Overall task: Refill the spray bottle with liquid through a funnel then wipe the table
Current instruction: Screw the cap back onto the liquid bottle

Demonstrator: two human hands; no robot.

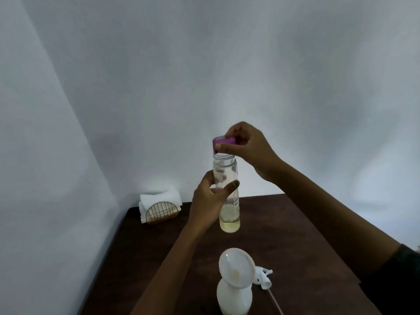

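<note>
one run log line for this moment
left hand holds clear bottle | right hand holds purple cap off | funnel in spray bottle

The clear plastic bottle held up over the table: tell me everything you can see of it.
The clear plastic bottle is tall, narrow and round, with a threaded open mouth. It is held upright in the air above the dark wooden table. A shallow layer of pale yellowish liquid sits at its bottom; the rest looks empty. The left hand grips its middle. The right hand pinches the purple cap just above the mouth, tilted and apparently off the threads.

bare dark table point(295, 223) right, napkin holder point(161, 212) blocking far-left corner, funnel point(236, 267) near front
</note>
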